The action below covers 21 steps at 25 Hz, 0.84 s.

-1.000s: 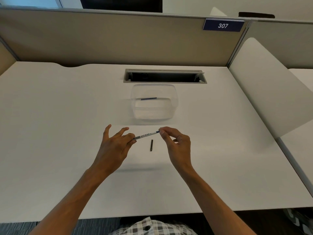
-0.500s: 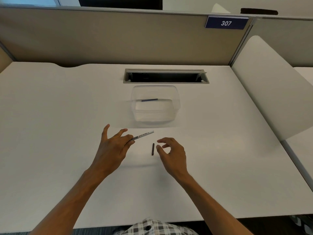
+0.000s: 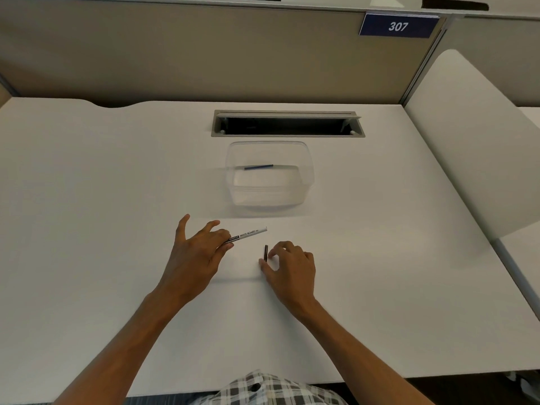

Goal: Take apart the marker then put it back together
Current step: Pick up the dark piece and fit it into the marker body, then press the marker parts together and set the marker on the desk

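Observation:
My left hand [image 3: 195, 252] holds the white marker barrel [image 3: 248, 234] by its dark-labelled end, a little above the white table; the barrel's open end points right and away from me. A small dark marker part [image 3: 266, 252] lies on the table just right of the barrel. My right hand [image 3: 292, 267] rests over that part, with thumb and forefinger touching it on either side. A thin blue-black stick [image 3: 258, 167] lies inside the clear plastic tub [image 3: 306, 185] farther back.
Behind the tub is a cable slot [image 3: 287, 124] cut into the table [image 3: 87, 200]. A beige partition with a "307" sign [image 3: 399, 25] closes the back. A white side panel [image 3: 467, 141] stands at the right.
My right hand let go of the barrel's right end, dropped to the table and closed its fingertips around the small dark part. The left hand kept the barrel almost still.

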Available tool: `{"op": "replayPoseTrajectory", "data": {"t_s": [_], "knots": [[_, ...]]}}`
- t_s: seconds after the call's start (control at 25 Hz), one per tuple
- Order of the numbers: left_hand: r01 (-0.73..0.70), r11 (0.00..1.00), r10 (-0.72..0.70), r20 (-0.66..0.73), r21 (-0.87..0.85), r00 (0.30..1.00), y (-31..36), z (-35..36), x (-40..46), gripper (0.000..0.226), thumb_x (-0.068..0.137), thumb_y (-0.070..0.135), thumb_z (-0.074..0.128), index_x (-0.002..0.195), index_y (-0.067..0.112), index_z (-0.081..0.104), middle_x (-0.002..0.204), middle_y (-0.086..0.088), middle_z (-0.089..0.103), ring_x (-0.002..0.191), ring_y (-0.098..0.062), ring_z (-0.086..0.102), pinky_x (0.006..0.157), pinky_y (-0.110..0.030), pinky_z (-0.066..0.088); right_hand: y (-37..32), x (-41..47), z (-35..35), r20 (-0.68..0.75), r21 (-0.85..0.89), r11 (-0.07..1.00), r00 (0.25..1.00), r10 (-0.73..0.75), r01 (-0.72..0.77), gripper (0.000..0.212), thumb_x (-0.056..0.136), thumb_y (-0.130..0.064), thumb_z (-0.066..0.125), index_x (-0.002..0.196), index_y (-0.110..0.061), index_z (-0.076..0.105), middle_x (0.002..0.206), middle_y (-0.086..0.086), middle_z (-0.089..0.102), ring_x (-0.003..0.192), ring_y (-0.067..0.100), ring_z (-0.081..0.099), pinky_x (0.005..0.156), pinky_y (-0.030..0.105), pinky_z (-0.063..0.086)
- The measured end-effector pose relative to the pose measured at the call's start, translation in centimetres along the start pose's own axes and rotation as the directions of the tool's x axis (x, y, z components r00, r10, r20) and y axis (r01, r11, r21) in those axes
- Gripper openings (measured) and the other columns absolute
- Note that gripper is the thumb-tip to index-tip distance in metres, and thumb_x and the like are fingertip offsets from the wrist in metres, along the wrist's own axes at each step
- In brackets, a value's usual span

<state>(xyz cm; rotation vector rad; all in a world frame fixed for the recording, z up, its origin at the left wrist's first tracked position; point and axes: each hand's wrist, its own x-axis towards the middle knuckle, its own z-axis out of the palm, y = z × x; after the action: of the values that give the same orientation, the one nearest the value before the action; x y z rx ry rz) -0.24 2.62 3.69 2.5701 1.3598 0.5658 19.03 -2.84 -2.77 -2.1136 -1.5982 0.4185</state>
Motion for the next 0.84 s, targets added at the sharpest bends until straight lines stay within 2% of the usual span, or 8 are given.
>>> {"op": "replayPoseTrajectory", "data": {"t_s": [0.24, 0.32, 0.44, 0.52, 0.64, 0.84], "knots": [[-0.003, 1.000, 0.004, 0.052, -0.017, 0.999, -0.3, 0.2, 0.0, 0.017, 0.094, 0.023, 0.054, 0.100, 0.013, 0.066, 0.105, 0.001, 0.072, 0.124, -0.021, 0.053, 0.112, -0.050, 0.024, -0.2, 0.2, 0.1, -0.045, 0.038, 0.998, 0.998, 0.042, -0.040, 0.012, 0.088, -0.031, 0.066, 0.090, -0.020, 0.069, 0.102, -0.006, 0.069, 0.089, 0.020, 0.064, 0.080, 0.031, 0.037], [0.000, 1.000, 0.001, 0.070, -0.010, 0.998, -0.5, 0.2, 0.2, 0.016, 0.093, 0.023, 0.057, 0.100, 0.013, 0.067, 0.106, 0.001, 0.072, 0.125, -0.022, 0.052, 0.112, -0.050, 0.026, -0.1, 0.3, -0.5, -0.052, 0.133, 0.988, 0.995, 0.081, -0.073, 0.009, 0.089, -0.031, 0.066, 0.090, -0.023, 0.069, 0.090, -0.011, 0.071, 0.079, 0.014, 0.066, 0.078, 0.030, 0.042], [0.001, 1.000, -0.001, 0.066, 0.001, 0.998, -0.7, 0.0, 0.5, 0.014, 0.091, 0.022, 0.059, 0.099, 0.014, 0.068, 0.104, 0.000, 0.072, 0.123, -0.022, 0.054, 0.110, -0.049, 0.028, 0.2, 0.2, -1.8, -0.052, 0.274, 0.954, 0.988, 0.144, -0.125, 0.004, 0.089, -0.034, 0.066, 0.086, -0.032, 0.066, 0.071, -0.023, 0.064, 0.068, 0.001, 0.063, 0.067, 0.025, 0.048], [-0.004, 1.000, 0.004, 0.055, 0.003, 0.998, -0.7, -0.1, 0.6, 0.012, 0.090, 0.020, 0.061, 0.097, 0.013, 0.068, 0.103, -0.001, 0.073, 0.120, -0.022, 0.057, 0.108, -0.048, 0.030, 0.3, 0.0, -2.7, -0.059, 0.390, 0.911, 0.984, 0.167, -0.131, 0.004, 0.090, -0.034, 0.067, 0.086, -0.034, 0.066, 0.074, -0.025, 0.067, 0.074, -0.003, 0.065, 0.062, 0.018, 0.043], [-0.010, 1.000, 0.009, 0.030, 0.005, 0.999, -0.5, -0.2, 0.8, 0.009, 0.090, 0.018, 0.062, 0.095, 0.014, 0.069, 0.101, -0.001, 0.073, 0.114, -0.021, 0.061, 0.106, -0.045, 0.032, 0.3, -0.3, -4.0, -0.096, 0.533, 0.841, 0.980, 0.175, -0.098, 0.007, 0.091, -0.027, 0.068, 0.088, -0.034, 0.068, 0.082, -0.024, 0.071, 0.082, -0.003, 0.066, 0.063, 0.010, 0.041], [-0.027, 0.999, 0.027, 0.003, 0.018, 1.000, -0.1, -0.3, 0.7, 0.009, 0.089, 0.016, 0.063, 0.095, 0.014, 0.070, 0.100, -0.003, 0.074, 0.108, -0.020, 0.064, 0.103, -0.043, 0.035, -0.2, -0.6, -5.4, -0.155, 0.630, 0.776, 0.977, 0.147, -0.017, 0.009, 0.092, -0.019, 0.068, 0.092, -0.027, 0.072, 0.087, -0.022, 0.072, 0.086, -0.002, 0.065, 0.068, 0.008, 0.040]]}}
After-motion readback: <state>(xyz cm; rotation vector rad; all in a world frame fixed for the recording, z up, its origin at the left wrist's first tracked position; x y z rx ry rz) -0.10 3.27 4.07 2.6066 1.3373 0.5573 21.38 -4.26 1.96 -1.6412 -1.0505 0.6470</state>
